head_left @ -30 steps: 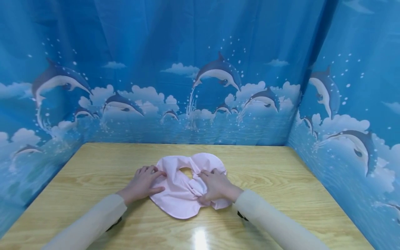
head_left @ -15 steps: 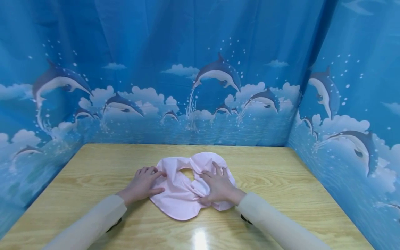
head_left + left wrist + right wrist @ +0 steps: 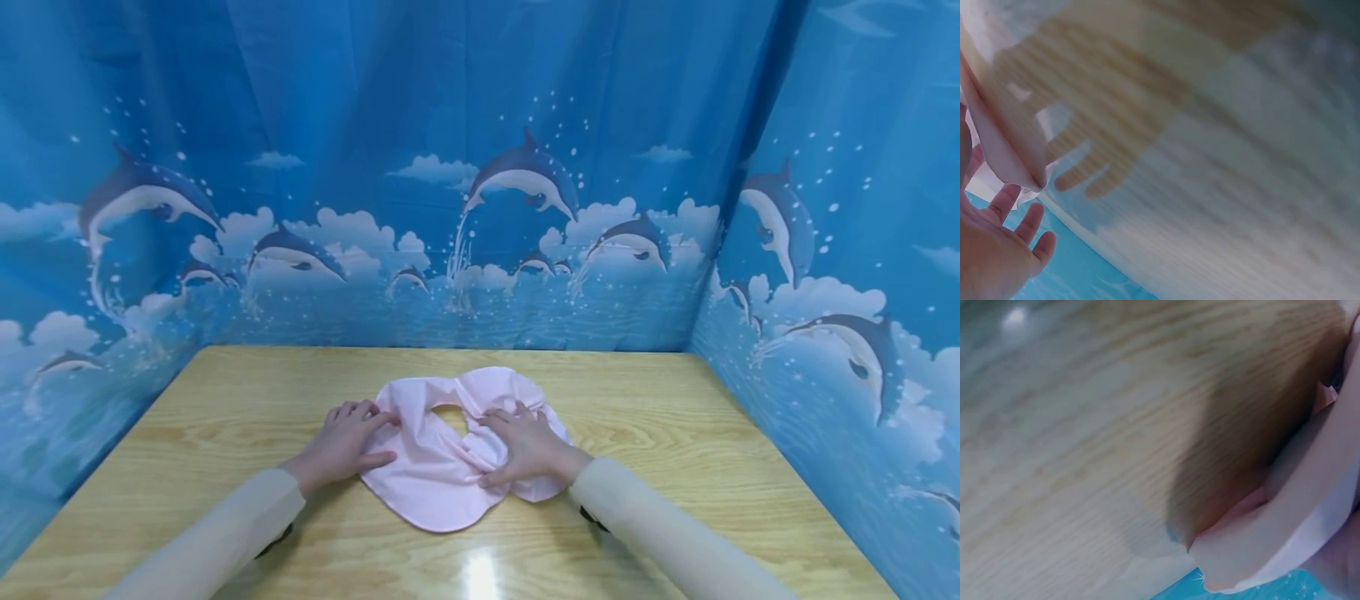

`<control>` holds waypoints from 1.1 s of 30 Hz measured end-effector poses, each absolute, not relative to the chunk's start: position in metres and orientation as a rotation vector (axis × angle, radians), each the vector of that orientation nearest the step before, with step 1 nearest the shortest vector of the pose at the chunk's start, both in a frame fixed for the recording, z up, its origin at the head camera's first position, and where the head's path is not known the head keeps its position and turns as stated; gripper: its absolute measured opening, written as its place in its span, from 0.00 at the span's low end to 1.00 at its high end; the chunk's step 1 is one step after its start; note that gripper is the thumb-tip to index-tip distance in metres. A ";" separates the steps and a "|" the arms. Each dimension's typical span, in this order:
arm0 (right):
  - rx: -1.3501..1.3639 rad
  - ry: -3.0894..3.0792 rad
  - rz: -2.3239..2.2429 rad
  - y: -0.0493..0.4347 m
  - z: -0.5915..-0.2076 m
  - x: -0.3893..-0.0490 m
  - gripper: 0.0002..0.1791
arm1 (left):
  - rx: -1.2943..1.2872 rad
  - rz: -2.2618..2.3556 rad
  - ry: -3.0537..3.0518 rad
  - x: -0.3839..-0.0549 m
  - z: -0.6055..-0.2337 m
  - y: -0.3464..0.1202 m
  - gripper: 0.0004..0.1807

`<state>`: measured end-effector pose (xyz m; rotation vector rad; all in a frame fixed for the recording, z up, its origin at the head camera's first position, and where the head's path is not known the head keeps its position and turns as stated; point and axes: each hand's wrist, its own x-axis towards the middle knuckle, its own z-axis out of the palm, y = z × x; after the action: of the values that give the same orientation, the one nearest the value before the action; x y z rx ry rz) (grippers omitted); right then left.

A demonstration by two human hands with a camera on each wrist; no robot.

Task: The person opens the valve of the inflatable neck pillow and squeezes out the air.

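The cloth (image 3: 442, 467) is thin pale pink woven fabric, matt and soft, creased into folds where it bunches. The bench (image 3: 675, 417) is light wood or wood-look laminate with a clear streaked grain; its top is smooth and glossy, throwing back a bright patch of lamp glare near the front edge. The curtain (image 3: 480, 167) behind and beside it is a blue printed sheet with dolphins and clouds, smooth with a faint sheen, hanging in long soft folds. The sleeves (image 3: 217, 542) are cream knit, matt and fine.
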<state>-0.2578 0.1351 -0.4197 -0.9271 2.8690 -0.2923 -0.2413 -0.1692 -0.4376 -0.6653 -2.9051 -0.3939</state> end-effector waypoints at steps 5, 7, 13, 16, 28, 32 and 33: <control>-0.980 2.880 -0.267 0.135 -0.422 -0.259 0.50 | -0.668 -0.401 -2.908 -0.242 -0.438 -0.169 0.23; -0.990 2.897 -0.260 0.135 -0.423 -0.258 0.49 | -0.673 -0.398 -2.901 -0.242 -0.439 -0.170 0.23; -0.971 2.963 -0.305 0.136 -0.425 -0.254 0.49 | -0.682 -0.382 -2.878 -0.243 -0.441 -0.171 0.23; -0.956 2.972 -0.358 0.137 -0.425 -0.252 0.48 | -0.682 -0.382 -2.874 -0.243 -0.441 -0.171 0.23; -0.919 2.918 -0.365 0.136 -0.422 -0.253 0.49 | -0.694 -0.407 -2.890 -0.242 -0.440 -0.171 0.23; -0.962 2.945 -0.328 0.137 -0.424 -0.254 0.48 | -0.685 -0.408 -2.905 -0.242 -0.439 -0.170 0.23; -0.975 2.952 -0.331 0.138 -0.425 -0.254 0.48 | -0.680 -0.412 -2.911 -0.242 -0.439 -0.170 0.23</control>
<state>-0.2544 0.1376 -0.4252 -0.9747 2.9519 -0.3311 -0.2419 -0.1701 -0.4387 -0.6804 -2.9108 -0.4121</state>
